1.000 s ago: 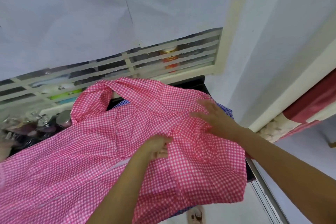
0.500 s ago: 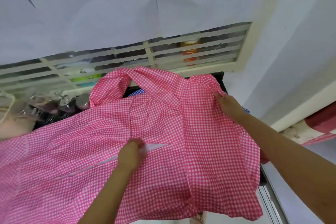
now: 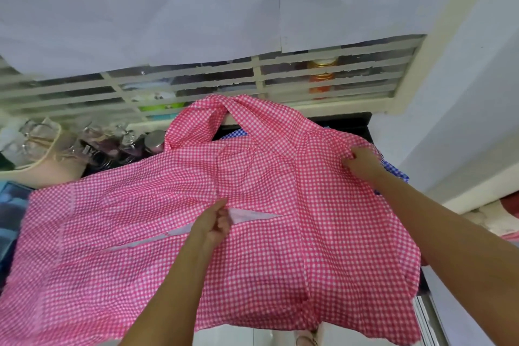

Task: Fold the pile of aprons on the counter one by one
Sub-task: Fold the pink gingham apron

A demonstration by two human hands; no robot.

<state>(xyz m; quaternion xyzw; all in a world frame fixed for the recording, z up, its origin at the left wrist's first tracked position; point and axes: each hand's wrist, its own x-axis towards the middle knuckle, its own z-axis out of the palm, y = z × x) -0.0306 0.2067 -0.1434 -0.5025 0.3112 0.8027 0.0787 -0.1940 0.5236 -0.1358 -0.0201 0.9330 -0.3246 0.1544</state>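
Your left hand (image 3: 213, 226) pinches the pink checked apron (image 3: 134, 239) near its middle, fingers (image 3: 222, 219) pressed together; your right hand (image 3: 362, 166) grips its far right corner, fingers curled.

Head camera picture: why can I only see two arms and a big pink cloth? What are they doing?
The camera sits on a person's head and looks down, so you see only their arms. No machine, just two bare hands. The pink checked apron lies spread over a dark counter. The left hand pinches it near the middle; the right hand grips its far edge, probably to fold it. A blue checked cloth peeks out underneath. Bottles stand at the back left.
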